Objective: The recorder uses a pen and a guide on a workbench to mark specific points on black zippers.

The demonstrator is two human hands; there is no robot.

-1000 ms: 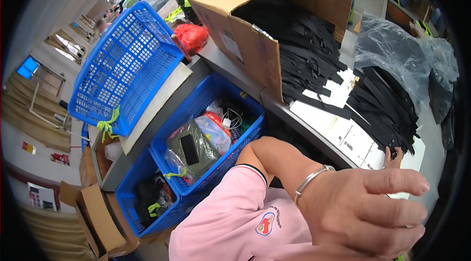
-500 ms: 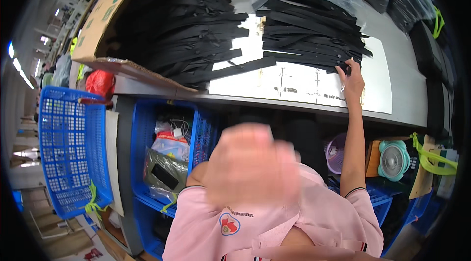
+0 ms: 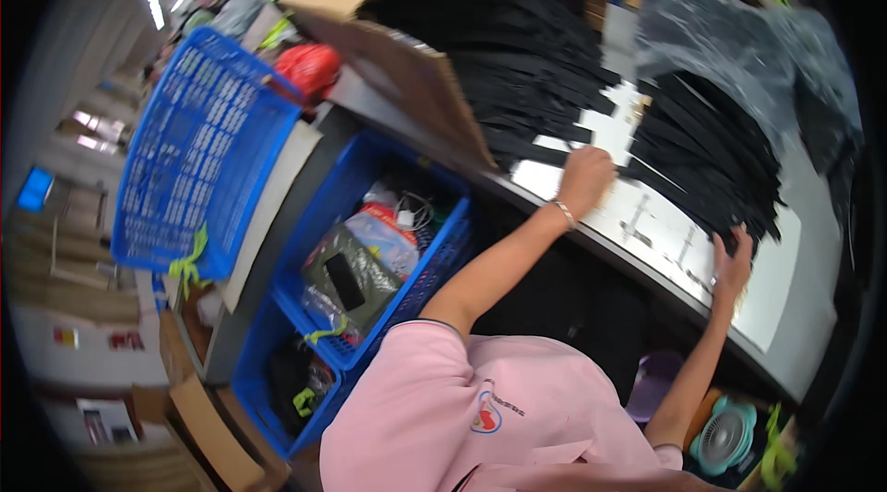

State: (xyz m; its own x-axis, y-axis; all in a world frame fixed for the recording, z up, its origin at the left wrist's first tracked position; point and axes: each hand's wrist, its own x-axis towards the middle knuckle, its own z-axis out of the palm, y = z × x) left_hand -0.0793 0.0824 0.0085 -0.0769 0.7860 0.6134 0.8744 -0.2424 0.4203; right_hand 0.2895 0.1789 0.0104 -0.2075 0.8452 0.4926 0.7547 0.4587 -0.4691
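Head view shows lots of things around the hands. A big cardboard box [image 3: 420, 90] lies on the gray table [image 3: 804, 298], its open side facing the work, and its brown wall stands to the left of the left hand [image 3: 587, 180]. Past the strips is a see-through plastic bag [image 3: 711, 30]. A red bag [image 3: 309, 70] sits behind the box, near a tipped blue basket [image 3: 199, 159]. Lower down, another blue basket [image 3: 420, 275] has packets and a black phone [image 3: 346, 280] in it. By the right arm are a purple bin [image 3: 654, 386] and a green fan [image 3: 723, 437].

The black strips [image 3: 711, 159] lie in a pile on a white board [image 3: 647, 219], and more black strips spill out of the box. The pile's strips are long and flat. Their long way slants from upper left to lower right, much like the table's front edge.

The left hand is over the board, between box and pile, its fingers bent close together. The right hand [image 3: 733, 263] has its fingertips at the pile's near right end. I can't tell if either hand is pinching a strip.
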